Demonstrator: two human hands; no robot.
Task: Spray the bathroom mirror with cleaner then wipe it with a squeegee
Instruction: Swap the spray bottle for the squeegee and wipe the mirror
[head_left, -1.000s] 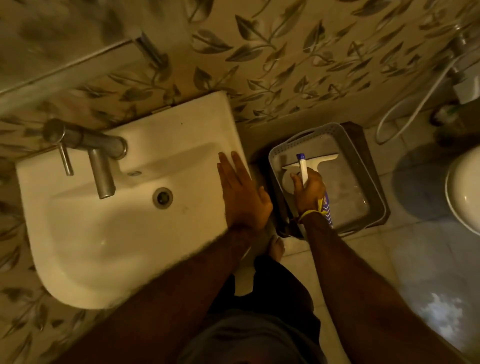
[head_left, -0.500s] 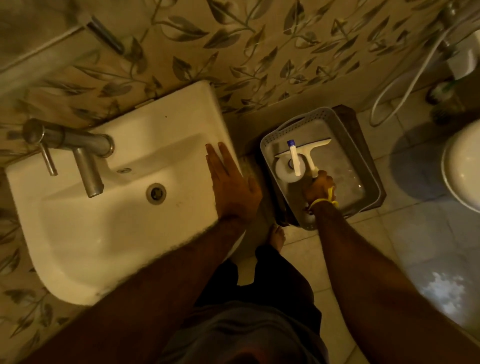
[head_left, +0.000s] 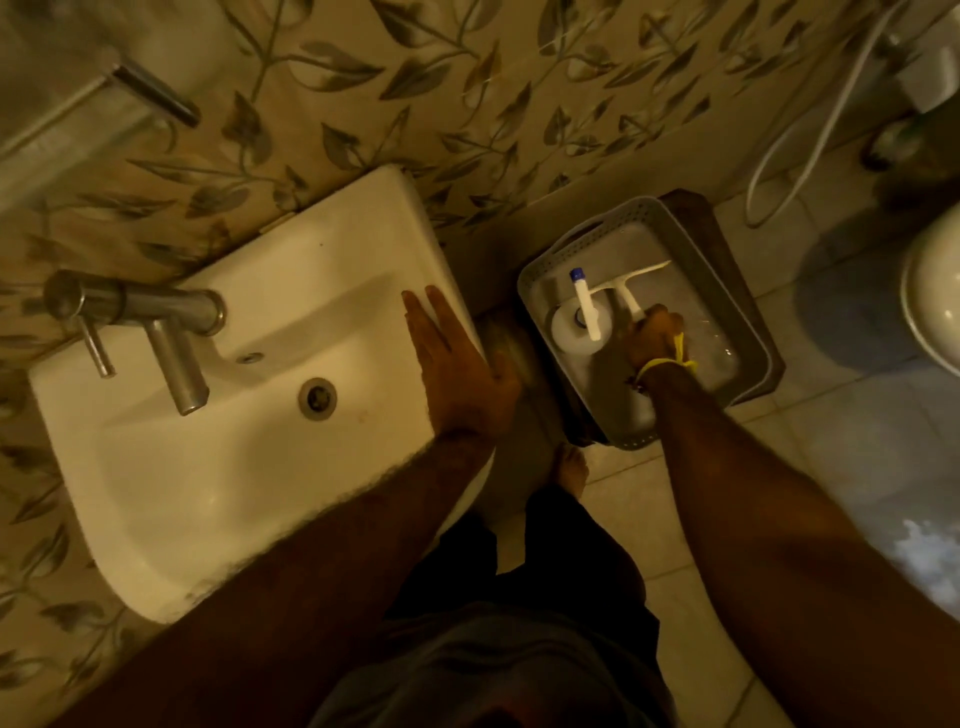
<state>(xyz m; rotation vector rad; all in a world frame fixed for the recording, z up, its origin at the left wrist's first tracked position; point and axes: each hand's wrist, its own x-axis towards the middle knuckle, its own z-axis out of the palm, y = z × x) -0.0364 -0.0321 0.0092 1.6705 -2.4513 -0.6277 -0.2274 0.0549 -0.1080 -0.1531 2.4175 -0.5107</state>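
A white squeegee (head_left: 641, 274) lies in a grey plastic basket (head_left: 613, 221) on the floor to the right of the sink. Its handle runs into the fingers of my right hand (head_left: 653, 340), which closes around it inside the basket. A white spray bottle (head_left: 570, 332) with a blue-tipped nozzle stands upright in the basket, just left of that hand and apart from it. My left hand (head_left: 457, 371) rests flat on the right rim of the white sink (head_left: 234, 467), holding nothing. The mirror is not clearly in view.
A steel tap (head_left: 171, 332) juts over the sink basin. The basket sits on a dark low stool (head_left: 727, 270) against the leaf-patterned wall. A toilet rim (head_left: 935, 312) is at the right edge and a white hose (head_left: 810, 145) hangs at top right. My bare foot (head_left: 571, 467) stands on the tiles.
My right hand lowered the spray bottle into the basket, let go of it, and moved right onto the squeegee handle. My left hand stayed on the sink rim.
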